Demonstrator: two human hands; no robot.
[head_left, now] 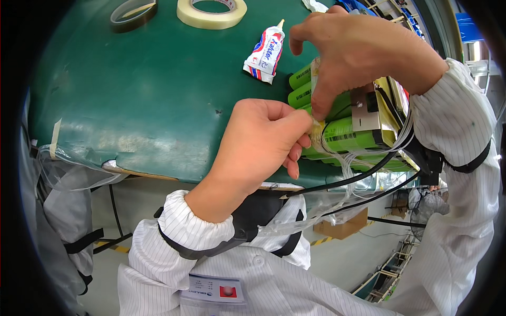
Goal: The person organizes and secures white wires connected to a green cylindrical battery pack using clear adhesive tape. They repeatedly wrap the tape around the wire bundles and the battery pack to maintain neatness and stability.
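Your left hand (263, 139) has thumb and forefinger pinched together at the edge of the green battery pack (345, 134); what sits between them is hidden. Your right hand (363, 50) arches over the pack, its thumb down on the cells and its forefinger well apart. The work looks partway along: a yellowish strip (317, 134) already lies across the cells beside your fingertips, but the pale wires (349, 158) just right of your left fingers still sag loose, and you can't tell whether the strip is fully stuck.
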